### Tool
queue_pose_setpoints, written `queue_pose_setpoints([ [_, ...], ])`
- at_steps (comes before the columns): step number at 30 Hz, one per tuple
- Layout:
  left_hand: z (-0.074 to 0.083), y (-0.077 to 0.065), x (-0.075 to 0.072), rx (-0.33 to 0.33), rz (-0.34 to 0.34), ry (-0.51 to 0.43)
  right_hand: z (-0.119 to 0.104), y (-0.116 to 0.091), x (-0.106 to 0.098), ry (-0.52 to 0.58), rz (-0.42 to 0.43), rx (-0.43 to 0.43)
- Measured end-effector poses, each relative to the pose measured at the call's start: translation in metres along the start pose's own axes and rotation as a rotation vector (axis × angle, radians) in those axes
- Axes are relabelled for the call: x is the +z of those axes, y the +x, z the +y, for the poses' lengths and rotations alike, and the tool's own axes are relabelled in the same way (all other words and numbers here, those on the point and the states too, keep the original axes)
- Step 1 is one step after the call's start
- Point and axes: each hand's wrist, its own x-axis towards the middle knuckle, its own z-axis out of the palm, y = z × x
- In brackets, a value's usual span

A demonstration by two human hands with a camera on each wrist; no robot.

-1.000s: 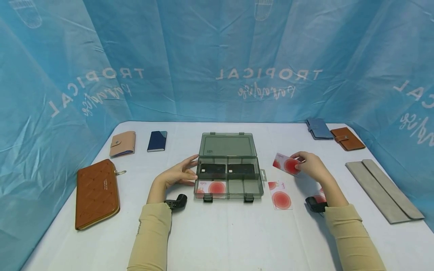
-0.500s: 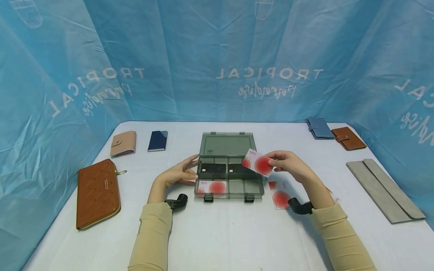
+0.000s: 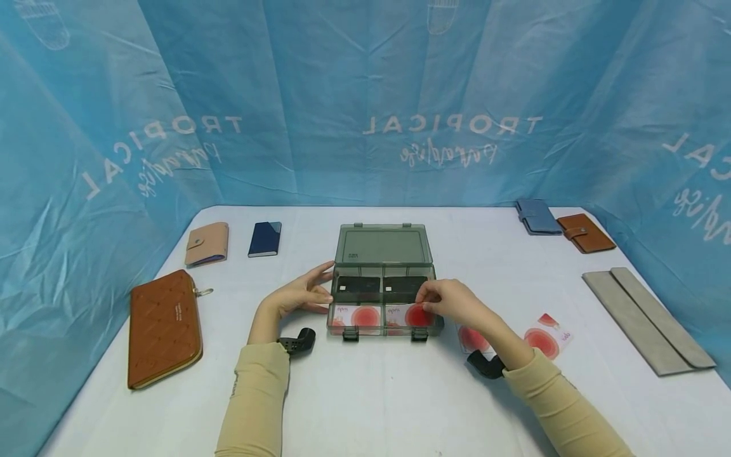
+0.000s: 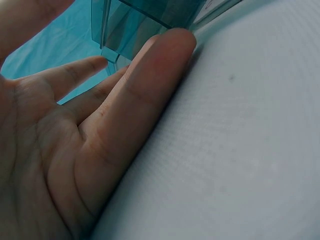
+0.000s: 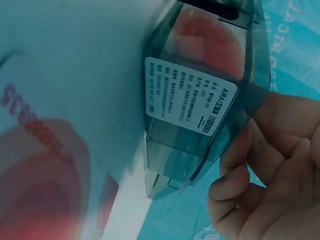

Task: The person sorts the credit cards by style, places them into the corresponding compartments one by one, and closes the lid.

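Note:
A translucent green compartment box (image 3: 384, 245) stands with its lid raised. My left hand (image 3: 297, 294) touches the box's left side with fairly straight fingers; the left wrist view shows its fingers against the wall. My right hand (image 3: 457, 302) pinches the right end of a red-and-white card (image 3: 401, 313), which is in the front right compartment. In the right wrist view, the box's side wall partly covers those fingertips. Another red-and-white card (image 3: 355, 315) lies in the front left compartment. Two black cards (image 3: 358, 287) occupy the back compartments.
Two more red-and-white cards, a nearer one (image 3: 473, 339) and a farther one (image 3: 546, 337), lie right of the box. A brown zip wallet (image 3: 164, 330), beige wallet (image 3: 207, 243) and navy card holder (image 3: 265, 238) sit left; blue (image 3: 539, 217), brown (image 3: 586, 233) and grey (image 3: 648, 320) cases sit right.
My right hand has carried a red-and-white card leftward from right of the box, over it and down into the front right compartment. The left hand has stayed at the box's side.

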Motion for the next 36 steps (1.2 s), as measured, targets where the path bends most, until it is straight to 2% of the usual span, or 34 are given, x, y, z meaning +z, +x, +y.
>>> queue_pose_setpoints([
  [5, 0.001, 0.000, 0.001, 0.000, 0.006, -0.003, -0.004, -0.002, 0.003, -0.176, 0.040, -0.030],
  [10, 0.002, -0.001, 0.001, 0.000, 0.002, -0.010, -0.002, -0.003, 0.001, -0.206, 0.023, -0.042],
  [14, 0.002, 0.000, 0.001, 0.000, 0.001, -0.006, 0.005, -0.007, -0.003, -0.136, 0.003, -0.049],
  [17, 0.002, -0.001, 0.001, 0.001, 0.000, -0.001, 0.015, -0.012, -0.009, -0.003, -0.015, -0.047],
  [21, 0.002, -0.001, 0.001, 0.000, 0.002, 0.004, 0.030, -0.019, -0.020, 0.184, -0.025, -0.007],
  [23, 0.001, -0.001, 0.000, 0.003, 0.001, 0.004, 0.038, -0.022, -0.025, 0.203, -0.019, 0.034],
  [26, 0.001, -0.001, 0.000, 0.005, -0.001, 0.001, 0.050, -0.028, -0.032, 0.123, -0.036, 0.103],
  [28, 0.001, -0.001, 0.000, 0.005, -0.003, 0.000, 0.055, -0.032, -0.034, 0.020, -0.084, 0.134],
  [32, 0.001, -0.001, 0.000, 0.005, -0.005, -0.006, 0.062, -0.041, -0.033, -0.175, -0.164, 0.120],
  [36, 0.001, -0.001, 0.000, 0.009, -0.007, 0.000, 0.064, -0.045, -0.029, -0.284, -0.139, 0.087],
])
